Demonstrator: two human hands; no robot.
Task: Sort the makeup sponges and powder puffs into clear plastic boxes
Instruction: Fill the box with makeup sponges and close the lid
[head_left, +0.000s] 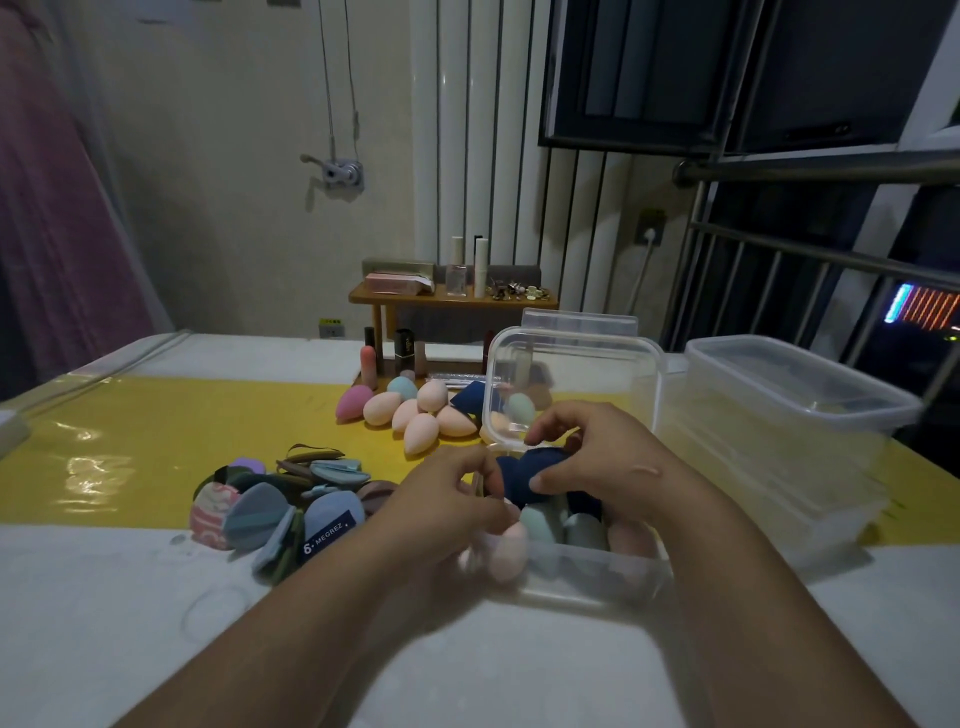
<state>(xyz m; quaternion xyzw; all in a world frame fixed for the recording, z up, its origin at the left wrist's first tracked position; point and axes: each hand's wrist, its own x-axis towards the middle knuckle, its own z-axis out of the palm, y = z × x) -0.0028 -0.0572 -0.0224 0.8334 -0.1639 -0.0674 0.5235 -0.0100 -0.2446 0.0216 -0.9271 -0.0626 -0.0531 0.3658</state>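
Clear plastic box (597, 569) at the near centre of the counter (156, 597) holds pink and mint-green egg-shaped sponges (540, 525). A clear square lid (571, 364) stands on edge just beyond, and a stack of larger clear boxes (779, 441) sits to the right. The left hand (457, 499) and right hand (597, 457) pinch a navy puff (524, 470) together above the box, with loose sponges (415, 410) farther off and powder puffs (291, 504) heaped left.
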